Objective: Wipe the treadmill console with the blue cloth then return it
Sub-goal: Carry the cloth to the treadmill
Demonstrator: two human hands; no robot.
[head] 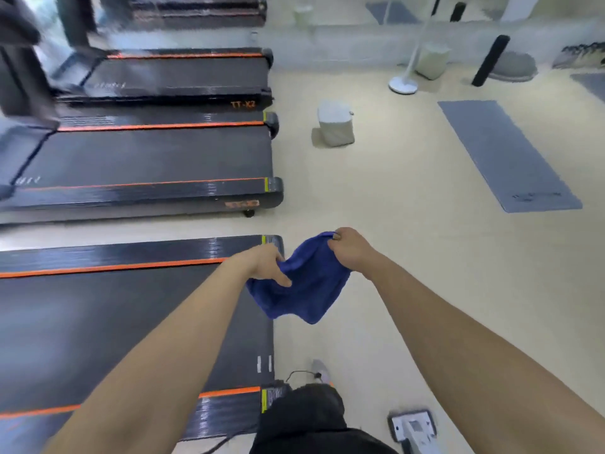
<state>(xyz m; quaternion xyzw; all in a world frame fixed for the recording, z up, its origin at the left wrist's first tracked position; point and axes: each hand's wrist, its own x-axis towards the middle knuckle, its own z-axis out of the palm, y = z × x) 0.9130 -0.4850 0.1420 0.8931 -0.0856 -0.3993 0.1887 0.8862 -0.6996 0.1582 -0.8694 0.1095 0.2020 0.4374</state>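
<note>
The blue cloth (307, 283) hangs in the air between both hands, above the rear corner of the nearest treadmill (98, 322). My left hand (265, 263) grips its left side with the fingers pressed into the fabric. My right hand (347, 247) pinches its upper right edge. The cloth sags in loose folds below them. No treadmill console is in view; only the black running decks with orange stripes show.
Two more treadmills (147, 155) lie side by side further left and back. A grey floor mat (507, 155) lies at the right, a pale cushioned block (335, 127) stands mid-floor, and a white fan stand (403, 84) behind it. A white device (414, 427) sits by my foot.
</note>
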